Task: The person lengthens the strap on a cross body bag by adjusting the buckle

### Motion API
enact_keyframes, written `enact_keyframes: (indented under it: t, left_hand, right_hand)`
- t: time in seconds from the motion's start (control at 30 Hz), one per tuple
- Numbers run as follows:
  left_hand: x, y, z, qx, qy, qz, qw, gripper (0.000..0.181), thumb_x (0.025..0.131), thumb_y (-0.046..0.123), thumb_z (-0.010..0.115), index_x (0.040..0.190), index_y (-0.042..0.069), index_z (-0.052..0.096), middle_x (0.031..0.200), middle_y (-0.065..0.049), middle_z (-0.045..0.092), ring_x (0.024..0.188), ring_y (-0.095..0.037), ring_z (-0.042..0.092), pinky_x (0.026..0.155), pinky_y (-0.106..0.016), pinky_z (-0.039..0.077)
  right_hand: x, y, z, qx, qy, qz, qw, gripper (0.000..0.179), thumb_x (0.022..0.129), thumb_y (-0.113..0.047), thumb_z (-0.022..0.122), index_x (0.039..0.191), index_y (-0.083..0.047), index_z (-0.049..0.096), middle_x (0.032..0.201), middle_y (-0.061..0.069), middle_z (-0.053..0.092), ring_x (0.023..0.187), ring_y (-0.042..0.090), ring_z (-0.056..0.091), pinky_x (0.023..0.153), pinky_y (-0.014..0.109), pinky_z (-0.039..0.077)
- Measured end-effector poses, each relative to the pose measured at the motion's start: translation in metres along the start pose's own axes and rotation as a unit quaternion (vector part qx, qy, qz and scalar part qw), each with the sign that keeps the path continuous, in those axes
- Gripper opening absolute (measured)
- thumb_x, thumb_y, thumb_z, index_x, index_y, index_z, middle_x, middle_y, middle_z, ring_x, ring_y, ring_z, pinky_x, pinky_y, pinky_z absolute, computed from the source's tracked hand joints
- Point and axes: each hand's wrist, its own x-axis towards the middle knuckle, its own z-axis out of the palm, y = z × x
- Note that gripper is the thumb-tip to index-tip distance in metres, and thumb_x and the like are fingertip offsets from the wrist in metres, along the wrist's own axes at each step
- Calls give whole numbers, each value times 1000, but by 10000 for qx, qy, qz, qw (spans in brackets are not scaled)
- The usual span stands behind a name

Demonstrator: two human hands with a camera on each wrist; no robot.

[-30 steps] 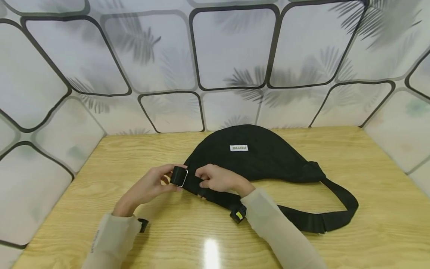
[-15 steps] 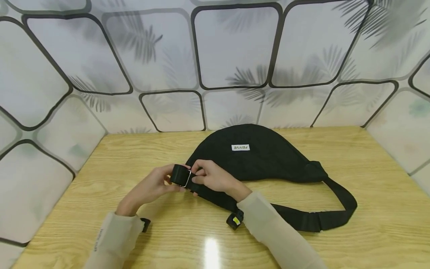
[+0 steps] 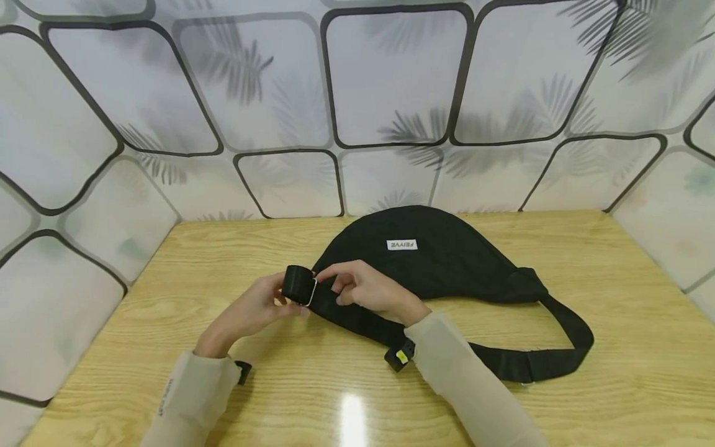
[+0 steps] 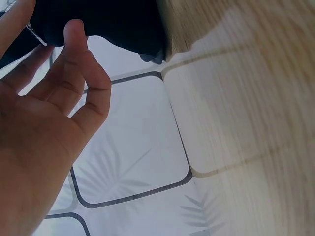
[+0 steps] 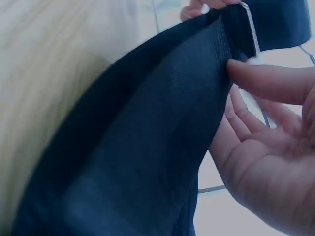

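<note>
A black waist bag [image 3: 441, 261] with a small white label lies on the table, its strap running round to the right. At its left end, the strap forms a raised loop [image 3: 298, 283] through a silver slide buckle [image 3: 312, 292]. My left hand [image 3: 254, 316] pinches the strap beside this buckle. My right hand [image 3: 377, 292] reaches over the strap with its index finger extended to the buckle and its other fingers bent. In the right wrist view, a fingertip rests on the black webbing [image 5: 162, 93] just below the buckle.
The wooden table [image 3: 268, 403] meets patterned white panels [image 3: 391, 81] at the back and both sides. A second adjuster [image 3: 527, 367] sits on the strap's right-hand stretch. Small black wrist cameras [image 3: 400, 356] hang below the sleeves.
My right hand moved left to the buckle, fingers close together, then drew back slightly with the index finger extended. The strap loop and buckle rose and tilted a little in my left hand.
</note>
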Motion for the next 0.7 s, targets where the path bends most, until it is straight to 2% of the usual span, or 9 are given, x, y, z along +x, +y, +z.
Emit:
enact_keyframes:
  t: [0.13, 0.33, 0.57, 0.7]
  left_hand:
    - [1, 0, 1, 11, 14, 80, 10000, 34, 87, 6, 81, 117, 0, 67, 101, -2, 68, 84, -15, 58, 75, -36, 50]
    - [2, 2, 3, -42, -77, 59, 9999, 32, 88, 7, 80, 117, 2, 68, 102, -1, 68, 84, -14, 58, 74, -35, 49]
    - [4, 5, 5, -43, -139, -5, 9999, 29, 87, 5, 81, 113, 1, 68, 96, 1, 66, 82, -15, 57, 73, -34, 49]
    - [3, 6, 7, -57, -133, -21, 9999, 24, 88, 6, 80, 107, 0, 66, 92, 1, 65, 81, -14, 57, 72, -35, 48]
  right_hand:
    - [2, 2, 3, 85, 281, -10, 9996, 39, 86, 19, 60, 123, 7, 60, 81, 4, 58, 79, 16, 56, 75, 28, 49]
    - [7, 2, 10, 178, 727, -43, 9972, 28, 85, 17, 67, 110, 7, 59, 79, 5, 63, 75, 14, 61, 71, 27, 51]
    - [11, -1, 18, 506, 1200, -94, 9914, 22, 85, 19, 64, 103, 7, 59, 82, 9, 65, 78, 14, 62, 77, 29, 54]
    - [11, -3, 21, 617, 1464, -165, 9872, 19, 86, 16, 67, 101, 6, 61, 84, 11, 66, 81, 15, 62, 79, 30, 54]
